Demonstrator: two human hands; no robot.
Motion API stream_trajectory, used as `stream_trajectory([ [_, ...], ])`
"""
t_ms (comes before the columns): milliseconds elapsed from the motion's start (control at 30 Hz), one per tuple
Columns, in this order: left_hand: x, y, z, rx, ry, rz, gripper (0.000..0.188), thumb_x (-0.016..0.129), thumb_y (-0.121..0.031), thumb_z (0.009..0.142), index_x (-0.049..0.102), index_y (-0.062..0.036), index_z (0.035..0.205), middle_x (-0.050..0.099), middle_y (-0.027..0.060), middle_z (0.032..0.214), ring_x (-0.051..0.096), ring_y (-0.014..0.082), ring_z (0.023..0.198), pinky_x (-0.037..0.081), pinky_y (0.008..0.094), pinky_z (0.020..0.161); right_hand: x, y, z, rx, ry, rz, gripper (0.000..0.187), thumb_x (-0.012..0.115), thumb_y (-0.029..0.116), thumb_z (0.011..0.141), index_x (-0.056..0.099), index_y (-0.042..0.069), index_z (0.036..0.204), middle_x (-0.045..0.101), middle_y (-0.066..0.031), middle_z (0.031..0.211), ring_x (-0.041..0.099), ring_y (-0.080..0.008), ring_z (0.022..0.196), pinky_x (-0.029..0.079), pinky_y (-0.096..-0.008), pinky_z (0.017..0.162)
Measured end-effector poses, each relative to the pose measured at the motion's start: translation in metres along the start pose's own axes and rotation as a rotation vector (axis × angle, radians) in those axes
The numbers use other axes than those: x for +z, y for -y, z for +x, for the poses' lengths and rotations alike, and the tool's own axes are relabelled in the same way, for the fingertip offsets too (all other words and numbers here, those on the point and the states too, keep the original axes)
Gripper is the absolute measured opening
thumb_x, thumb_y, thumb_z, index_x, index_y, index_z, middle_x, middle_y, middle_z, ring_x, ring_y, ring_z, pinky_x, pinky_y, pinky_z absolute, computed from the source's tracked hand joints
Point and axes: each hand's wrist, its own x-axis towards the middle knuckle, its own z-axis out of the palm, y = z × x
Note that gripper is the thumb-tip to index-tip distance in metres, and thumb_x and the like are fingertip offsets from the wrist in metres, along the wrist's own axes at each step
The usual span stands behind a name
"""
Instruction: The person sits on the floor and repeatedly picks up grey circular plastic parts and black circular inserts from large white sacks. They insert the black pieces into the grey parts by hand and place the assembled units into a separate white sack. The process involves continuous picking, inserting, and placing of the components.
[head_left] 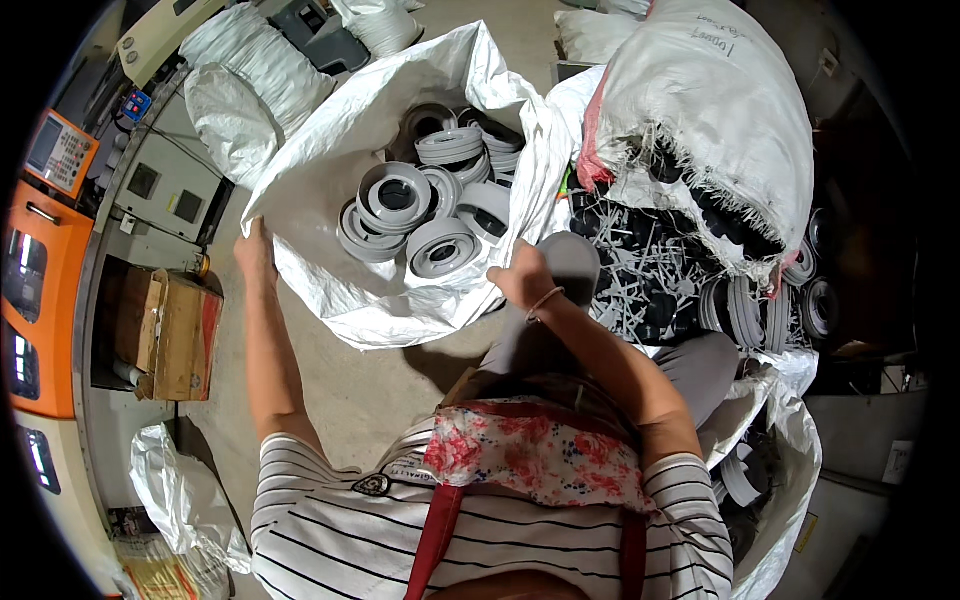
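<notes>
In front of me stands a wide-mouthed white woven sack (390, 318), its rim pulled apart. Inside it lie several round grey plastic parts (443, 247), shaped like thick rings with flanged rims and dark centres. My left hand (256, 250) is closed on the sack's rim at the left. On the near right side of the rim, my right hand (522, 275) grips the folded edge, its fingers wrapped round the fabric. The bottom of the sack is hidden under the parts.
A tilted, frayed white sack (700, 110) rests at the right above a heap of grey sprues and black pieces (645, 265). Another sack with grey parts (790, 480) stands at lower right. An orange machine (45, 300) and a cardboard box (180, 335) are at left.
</notes>
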Motion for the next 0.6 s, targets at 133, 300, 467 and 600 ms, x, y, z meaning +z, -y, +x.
stream_trajectory([
  [133, 0.029, -0.009, -0.005, 0.072, -0.017, -0.025, 0.037, 0.061, -0.023, 0.084, 0.060, 0.0085, 0.104, 0.063, 0.0108, 0.090, 0.060, 0.0182, 0.077, 0.047, 0.0310, 0.067, -0.036, -0.011, -0.005, -0.029, 0.283, 0.018, 0.021, 0.067, 0.011, 0.068, 0.057, -0.001, 0.082, 0.057, -0.0160, 0.067, 0.055, -0.0369, 0.062, 0.046, -0.0420, 0.058],
  [300, 0.075, 0.006, -0.023, 0.176, -0.046, 0.112, 0.047, 0.063, -0.029, 0.083, 0.058, 0.0083, 0.110, 0.064, 0.0176, 0.103, 0.063, 0.0228, 0.090, 0.048, 0.0343, 0.078, -0.118, 0.017, -0.019, 0.520, 0.086, 0.301, 0.018, 0.061, 0.000, 0.075, 0.060, -0.001, 0.093, 0.065, -0.0167, 0.081, 0.064, -0.0311, 0.072, 0.050, -0.0357, 0.063],
  [467, 0.106, 0.002, -0.037, 0.598, -0.296, 0.601, 0.060, 0.069, -0.032, 0.078, 0.051, 0.0067, 0.119, 0.057, 0.0226, 0.115, 0.056, 0.0314, 0.104, 0.043, 0.0401, 0.090, -0.224, -0.022, -0.054, 0.667, -0.151, -0.192, 0.030, 0.062, 0.006, 0.077, 0.055, 0.000, 0.106, 0.060, -0.0181, 0.093, 0.059, -0.0343, 0.084, 0.049, -0.0391, 0.073],
  [600, 0.141, -0.045, -0.135, 0.920, -0.188, 0.550, 0.062, 0.068, -0.022, 0.081, 0.041, 0.0032, 0.130, 0.047, 0.0217, 0.129, 0.047, 0.0318, 0.114, 0.038, 0.0419, 0.097, -0.310, -0.066, -0.092, 0.644, -0.199, -0.792, 0.060, 0.070, 0.013, 0.073, 0.042, -0.003, 0.123, 0.048, -0.0232, 0.119, 0.043, -0.0401, 0.113, 0.035, -0.0431, 0.098],
])
